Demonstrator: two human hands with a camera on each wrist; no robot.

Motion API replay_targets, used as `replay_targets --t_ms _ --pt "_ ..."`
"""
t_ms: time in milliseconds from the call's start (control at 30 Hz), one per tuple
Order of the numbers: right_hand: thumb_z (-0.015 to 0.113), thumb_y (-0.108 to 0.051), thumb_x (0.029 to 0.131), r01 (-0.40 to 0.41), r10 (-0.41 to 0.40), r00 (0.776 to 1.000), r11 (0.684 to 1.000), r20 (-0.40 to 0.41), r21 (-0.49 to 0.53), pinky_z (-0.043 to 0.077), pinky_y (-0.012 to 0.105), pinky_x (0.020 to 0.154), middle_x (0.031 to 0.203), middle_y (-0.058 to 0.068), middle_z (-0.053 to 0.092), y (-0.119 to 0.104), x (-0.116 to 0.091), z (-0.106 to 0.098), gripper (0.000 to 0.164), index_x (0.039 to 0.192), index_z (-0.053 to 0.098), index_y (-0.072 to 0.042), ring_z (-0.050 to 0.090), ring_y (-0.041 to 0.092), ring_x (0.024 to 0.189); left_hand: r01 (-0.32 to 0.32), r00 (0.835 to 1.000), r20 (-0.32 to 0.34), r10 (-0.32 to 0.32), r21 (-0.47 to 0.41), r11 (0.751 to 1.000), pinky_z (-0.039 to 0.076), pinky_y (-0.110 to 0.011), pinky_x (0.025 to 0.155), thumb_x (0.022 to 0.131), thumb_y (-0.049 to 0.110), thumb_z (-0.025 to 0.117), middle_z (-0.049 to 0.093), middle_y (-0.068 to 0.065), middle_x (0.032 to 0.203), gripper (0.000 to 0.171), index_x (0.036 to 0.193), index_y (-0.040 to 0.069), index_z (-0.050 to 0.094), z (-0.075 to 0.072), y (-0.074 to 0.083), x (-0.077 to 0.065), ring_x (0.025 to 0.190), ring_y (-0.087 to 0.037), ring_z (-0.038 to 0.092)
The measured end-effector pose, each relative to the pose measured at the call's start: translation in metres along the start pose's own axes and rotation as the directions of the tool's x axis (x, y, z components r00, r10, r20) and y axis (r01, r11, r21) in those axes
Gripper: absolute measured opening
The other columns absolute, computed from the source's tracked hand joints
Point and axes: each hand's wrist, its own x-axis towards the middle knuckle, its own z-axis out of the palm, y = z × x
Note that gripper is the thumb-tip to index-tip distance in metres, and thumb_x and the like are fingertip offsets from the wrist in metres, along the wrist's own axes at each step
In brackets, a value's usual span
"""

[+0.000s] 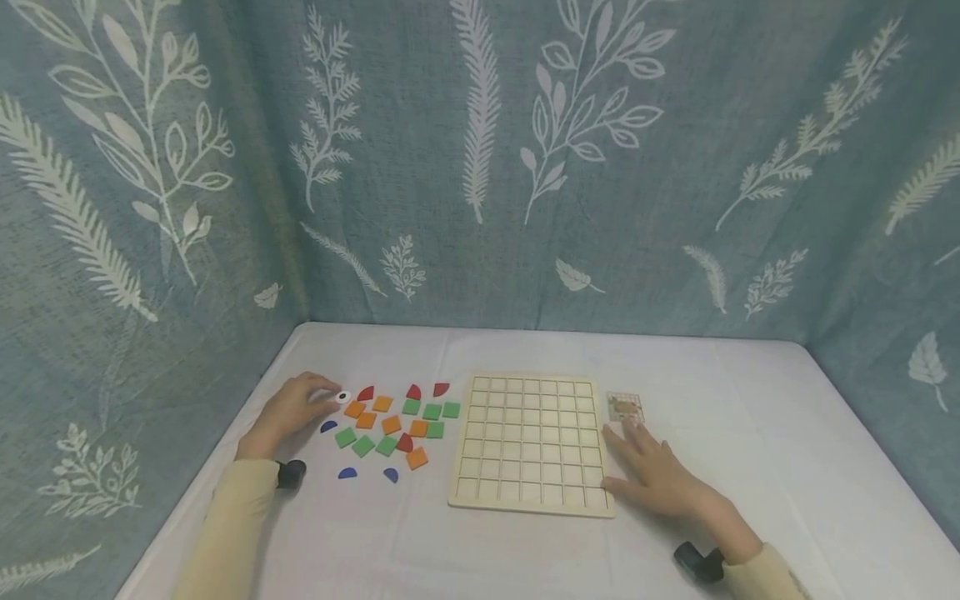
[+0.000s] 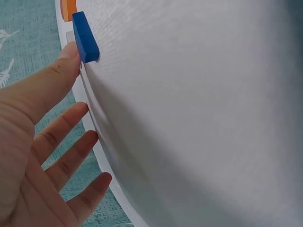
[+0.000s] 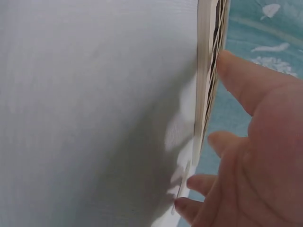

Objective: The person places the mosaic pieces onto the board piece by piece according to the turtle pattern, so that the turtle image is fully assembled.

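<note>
At the left of the table, my left hand (image 1: pixel 294 407) has thumb and index finger at the two sides of a small white disc with a black dot (image 1: pixel 342 397), pinching it. In the left wrist view the thumb (image 2: pixel 52 80) hides most of that contact, and a blue half-round piece (image 2: pixel 86 38) stands just past it. My right hand (image 1: pixel 656 471) lies with fingers spread at the right edge of a pale wooden grid board (image 1: pixel 532 510). Its thumb touches the board's rim, and the fingertips are beside a small printed card (image 1: pixel 626 407).
Between left hand and board lie several orange squares (image 1: pixel 392 425), green squares (image 1: pixel 363 447), red quarter-round pieces (image 1: pixel 441 389) and blue half-round pieces (image 1: pixel 347 473). A white cloth (image 1: pixel 360 542) covers the table. Behind it hangs a leaf-patterned blue-green curtain (image 1: pixel 420 167).
</note>
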Motion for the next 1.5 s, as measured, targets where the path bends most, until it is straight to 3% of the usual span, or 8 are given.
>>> replay_targets --t_ms 633,900,1133,1367,1500 --pt "0.048 -0.053 0.088 -0.039 0.040 0.997 0.999 0.060 -0.014 0.000 0.070 0.099 0.150 0.028 0.010 -0.006 -0.002 -0.002 0.075 0.146 0.027 -0.010 0.002 0.048 0.137 -0.036 0.999 -0.010 0.036 0.062 0.997 0.031 -0.057 0.099 0.087 0.020 0.064 0.052 -0.025 0.122 0.030 0.111 0.001 0.062 -0.005 0.008 0.002 0.118 -0.044 0.042" --pt "0.047 -0.055 0.088 -0.045 0.046 0.997 0.999 0.064 -0.009 -0.002 0.069 0.099 0.151 0.026 0.007 -0.005 0.001 0.000 0.076 0.146 0.026 -0.012 0.000 0.046 0.138 -0.018 1.000 -0.015 0.019 0.074 0.997 0.032 -0.057 0.099 0.088 0.023 0.063 0.052 -0.024 0.124 0.032 0.112 0.003 0.062 -0.006 0.007 0.003 0.119 -0.043 0.043" --pt "0.048 -0.054 0.088 -0.036 0.037 0.998 0.999 0.058 -0.010 -0.002 0.069 0.099 0.151 0.026 0.008 -0.005 0.001 0.000 0.075 0.146 0.026 -0.012 0.001 0.046 0.138 -0.012 1.000 -0.028 0.014 0.067 0.998 0.033 -0.057 0.098 0.085 0.024 0.067 0.053 -0.023 0.123 0.034 0.112 0.004 0.063 -0.006 0.022 0.001 0.118 -0.042 0.044" --pt "0.048 -0.054 0.087 -0.048 0.049 0.997 0.999 0.057 -0.021 -0.001 0.069 0.100 0.151 0.026 0.008 -0.005 0.000 0.001 0.076 0.146 0.026 -0.011 0.002 0.046 0.138 -0.059 0.997 -0.038 0.061 0.039 0.997 0.036 -0.055 0.096 0.087 0.023 0.065 0.056 -0.020 0.121 0.031 0.112 0.005 0.063 -0.003 0.041 0.004 0.116 -0.039 0.047" --pt "0.048 -0.054 0.087 -0.054 0.056 0.997 0.998 0.061 -0.022 -0.002 0.068 0.100 0.151 0.025 0.007 -0.004 0.000 0.003 0.076 0.146 0.026 -0.012 0.001 0.045 0.138 -0.056 0.998 -0.023 0.057 0.037 0.998 0.035 -0.056 0.097 0.089 0.024 0.062 0.054 -0.019 0.124 0.030 0.114 0.007 0.062 -0.001 0.051 0.007 0.118 -0.039 0.045"
